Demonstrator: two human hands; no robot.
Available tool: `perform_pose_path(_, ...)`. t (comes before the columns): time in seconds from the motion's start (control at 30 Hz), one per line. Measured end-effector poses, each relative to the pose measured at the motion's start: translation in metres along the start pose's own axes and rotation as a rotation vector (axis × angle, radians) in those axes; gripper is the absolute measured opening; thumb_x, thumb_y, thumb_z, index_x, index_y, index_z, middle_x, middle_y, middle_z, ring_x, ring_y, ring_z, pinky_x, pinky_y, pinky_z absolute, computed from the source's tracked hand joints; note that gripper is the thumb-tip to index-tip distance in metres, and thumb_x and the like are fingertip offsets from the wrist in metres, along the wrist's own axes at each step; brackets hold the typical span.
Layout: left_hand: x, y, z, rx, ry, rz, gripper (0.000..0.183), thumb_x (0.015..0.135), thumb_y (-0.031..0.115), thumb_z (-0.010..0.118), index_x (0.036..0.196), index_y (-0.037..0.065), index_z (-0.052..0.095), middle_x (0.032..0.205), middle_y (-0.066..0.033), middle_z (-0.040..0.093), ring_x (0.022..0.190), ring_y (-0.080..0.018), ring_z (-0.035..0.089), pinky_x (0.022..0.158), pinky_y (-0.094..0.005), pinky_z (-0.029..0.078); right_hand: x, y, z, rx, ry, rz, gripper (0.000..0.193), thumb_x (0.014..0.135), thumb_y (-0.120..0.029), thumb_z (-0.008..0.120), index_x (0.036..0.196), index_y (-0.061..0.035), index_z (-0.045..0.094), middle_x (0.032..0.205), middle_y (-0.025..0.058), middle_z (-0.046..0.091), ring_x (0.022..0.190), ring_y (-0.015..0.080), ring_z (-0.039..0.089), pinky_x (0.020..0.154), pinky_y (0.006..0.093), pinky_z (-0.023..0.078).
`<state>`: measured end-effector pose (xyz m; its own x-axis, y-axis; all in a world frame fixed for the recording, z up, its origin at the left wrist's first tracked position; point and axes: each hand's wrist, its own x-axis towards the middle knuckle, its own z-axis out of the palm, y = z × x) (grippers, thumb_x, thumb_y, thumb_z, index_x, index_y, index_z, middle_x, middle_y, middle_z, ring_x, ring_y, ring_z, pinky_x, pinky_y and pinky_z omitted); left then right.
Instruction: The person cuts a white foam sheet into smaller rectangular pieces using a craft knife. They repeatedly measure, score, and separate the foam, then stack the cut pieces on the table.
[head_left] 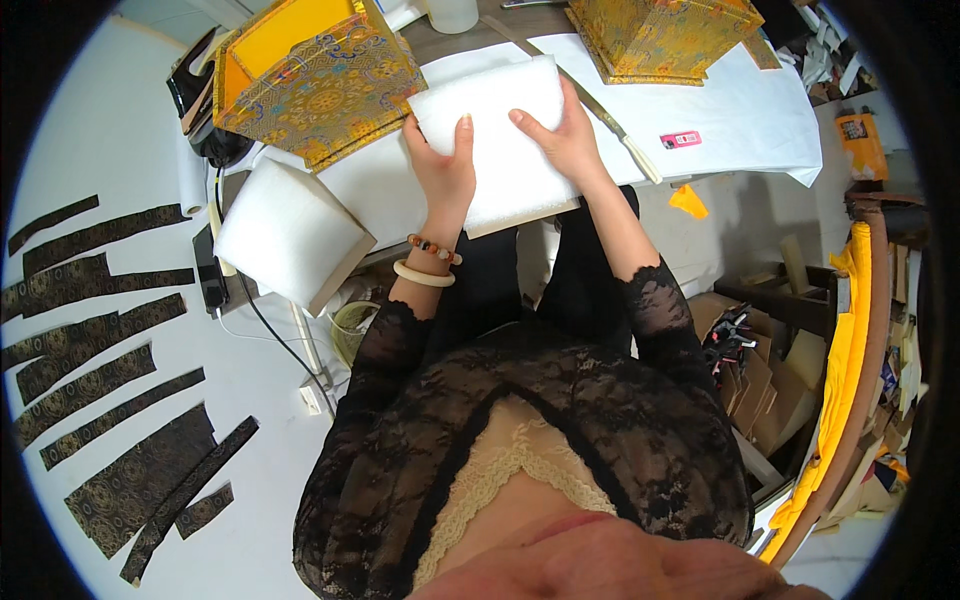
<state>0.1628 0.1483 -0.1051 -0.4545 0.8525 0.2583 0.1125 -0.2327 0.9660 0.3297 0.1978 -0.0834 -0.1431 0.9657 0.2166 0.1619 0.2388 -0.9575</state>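
A white foam block [500,175] with a tan lower edge lies between my hands at the near edge of the white-covered table. My left hand [445,172] grips its left side, thumb on top and fingers against the edge. On the right side, my right hand [563,142] holds it the same way, thumb across the top face. The fingertips of both hands are partly hidden by the block. A long knife [610,120] with a pale handle lies just right of my right hand. Left of my left hand stands another white foam block [285,225].
A gold brocade box [320,85] with yellow lining stands at the left, another brocade box [660,40] at the far right. A small pink packet [680,140] lies on the table. Dark patterned fabric strips [100,300] cover the left white surface. A black cable [270,310] hangs nearby.
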Motion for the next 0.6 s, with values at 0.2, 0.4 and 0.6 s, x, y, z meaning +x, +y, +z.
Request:
perform_pose_path(0.2,0.003,0.003,-0.004,0.040,-0.040,0.008,0.065,0.095,0.021,0.071,0.142,-0.007,0.036,0.132,-0.0210,0.054,0.119,-0.0274,0.057,0.102,-0.0388,0.046,0.000,0.004,-0.004,-0.101,-0.021,-0.002,0.085,0.087,-0.041,0.080,0.149,-0.0002,0.039,0.134,0.0209,0.059,0.123,0.0280,0.060,0.103,0.0392,0.049)
perform_pose_path(0.4,-0.018,0.013,-0.027,0.007,0.046,0.033,0.065,0.101,0.019,0.060,0.152,-0.004,0.026,0.155,-0.0217,0.035,0.145,-0.0286,0.034,0.120,-0.0426,0.025,-0.001,0.010,-0.038,0.062,0.148,-0.013,0.060,0.103,-0.033,0.061,0.152,-0.0040,0.043,0.149,0.0192,0.051,0.131,0.0266,0.055,0.113,0.0379,0.040)
perform_pose_path(0.6,-0.050,0.025,-0.064,0.164,-0.035,0.187,0.053,0.099,0.011,0.059,0.146,-0.001,0.038,0.151,-0.0189,0.040,0.142,-0.0290,0.038,0.120,-0.0443,0.027,-0.069,0.011,-0.080,0.055,0.342,-0.082,0.019,0.098,-0.010,0.067,0.113,0.0021,0.069,0.102,0.0024,0.071,0.090,0.0081,0.064,0.082,0.0238,0.053)
